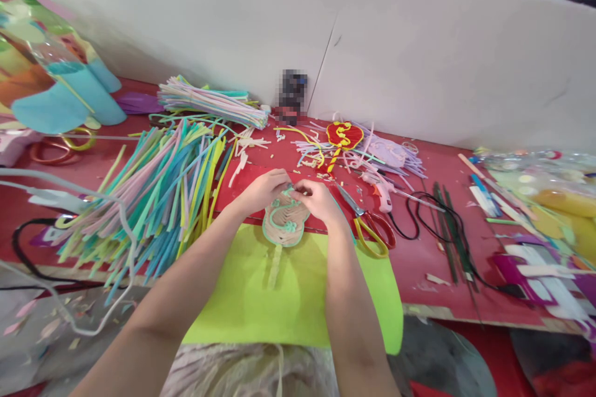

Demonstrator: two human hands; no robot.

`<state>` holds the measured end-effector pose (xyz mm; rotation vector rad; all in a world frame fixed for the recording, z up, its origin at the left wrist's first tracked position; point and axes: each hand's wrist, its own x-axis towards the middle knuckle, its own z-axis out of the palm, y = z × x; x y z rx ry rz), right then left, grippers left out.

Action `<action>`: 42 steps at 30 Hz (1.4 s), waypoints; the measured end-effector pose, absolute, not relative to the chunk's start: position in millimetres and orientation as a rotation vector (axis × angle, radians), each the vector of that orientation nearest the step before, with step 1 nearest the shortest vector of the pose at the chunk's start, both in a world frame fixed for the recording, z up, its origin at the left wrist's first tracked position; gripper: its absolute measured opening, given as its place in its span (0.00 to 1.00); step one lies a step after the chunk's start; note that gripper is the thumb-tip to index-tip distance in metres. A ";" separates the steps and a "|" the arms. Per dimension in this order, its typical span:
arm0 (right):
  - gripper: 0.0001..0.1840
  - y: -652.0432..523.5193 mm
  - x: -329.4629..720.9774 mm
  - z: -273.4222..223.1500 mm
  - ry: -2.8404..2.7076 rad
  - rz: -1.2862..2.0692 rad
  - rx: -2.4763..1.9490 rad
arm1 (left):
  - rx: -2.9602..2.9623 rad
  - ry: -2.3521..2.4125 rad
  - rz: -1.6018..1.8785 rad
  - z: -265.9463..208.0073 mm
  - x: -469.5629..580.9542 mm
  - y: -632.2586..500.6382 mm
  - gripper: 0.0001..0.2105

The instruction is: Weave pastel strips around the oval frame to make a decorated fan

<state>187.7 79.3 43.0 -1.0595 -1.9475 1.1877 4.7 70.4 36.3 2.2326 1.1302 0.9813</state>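
Note:
A small beige fan-shaped craft (282, 231) with a mint-green fuzzy outline and curled mint-green shapes lies on a lime-green sheet (223, 304). Its pale handle (274, 268) points toward me. At its top edge, my left hand (266, 191) pinches from the left. My right hand (319, 200) is closed at the same edge from the right, its fingertips beside the left ones on a bit of mint-green pipe cleaner. The fingers partly cover the top of the fan. To the right of my right hand lie scissors (370, 229) with red and yellow handles.
A large heap of coloured pipe cleaners (172, 180) spreads at the left, with another bundle (214, 102) behind it. A red-and-yellow fan (343, 135) and a pink glue gun (382, 191) lie beyond my hands. Cables (437, 211) and green sticks (449, 229) are at right. A wall (395, 56) rises behind.

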 end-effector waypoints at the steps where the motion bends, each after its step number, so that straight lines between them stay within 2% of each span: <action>1: 0.13 79.7 188.9 42.8 -1.950 1.226 -1.037 | 2.212 1.118 0.968 36.5 4.5 70.1 0.09; 6: 0.13 83.0 193.4 38.3 -1.923 1.367 -0.955 | 2.056 1.099 0.909 33.1 3.7 70.6 0.09; 14: 0.14 84.0 186.4 34.9 -1.806 1.081 -1.078 | 1.817 1.301 1.079 23.4 11.0 73.4 0.15; 22: 0.16 82.5 180.2 36.7 -1.751 0.992 -1.115 | 1.752 1.311 1.130 19.3 16.5 74.7 0.10; 35: 0.16 84.6 174.4 27.0 -1.558 1.253 -1.094 | 1.925 1.272 1.175 30.8 14.8 70.6 0.05; 42: 0.16 82.4 173.8 30.2 -1.637 1.183 -1.090 | 2.015 1.316 1.166 28.2 13.3 71.3 0.05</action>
